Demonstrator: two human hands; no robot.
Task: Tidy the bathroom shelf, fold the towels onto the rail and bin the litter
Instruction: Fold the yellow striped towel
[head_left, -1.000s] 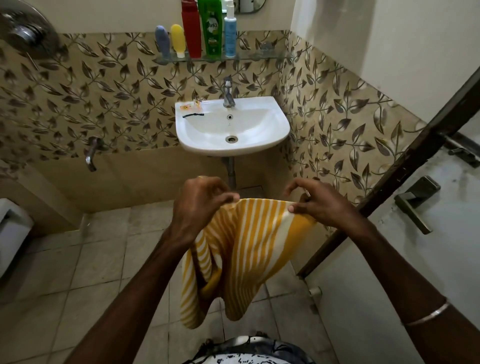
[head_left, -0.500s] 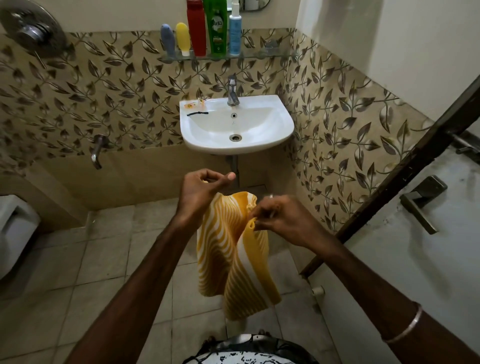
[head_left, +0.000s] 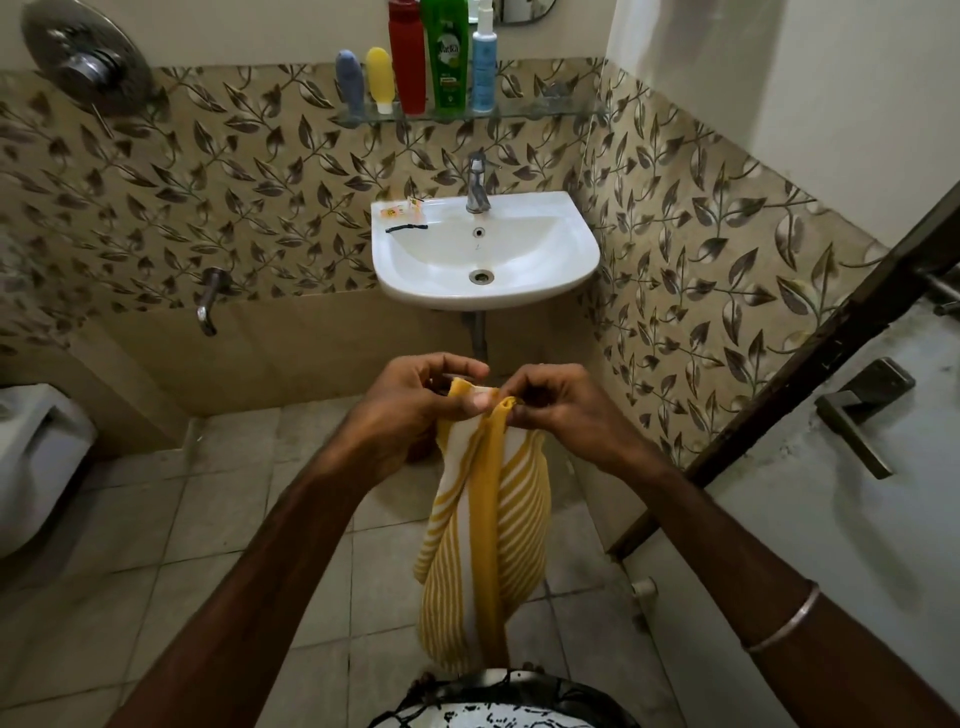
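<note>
While my left hand (head_left: 415, 402) and right hand (head_left: 558, 410) pinch the towel (head_left: 488, 525) corners together, it hangs doubled below them. I judge the fold half done; next it needs smoothing, then draping over a rail.

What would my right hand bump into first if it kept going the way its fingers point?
Your right hand points left at your left hand, so it would probably meet that first, across the striped towel both pinch.

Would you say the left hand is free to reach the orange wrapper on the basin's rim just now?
Probably not yet: the left hand and right hand both pinch the top of the striped towel. Nothing blocks the way to the wrapper, though.
</note>
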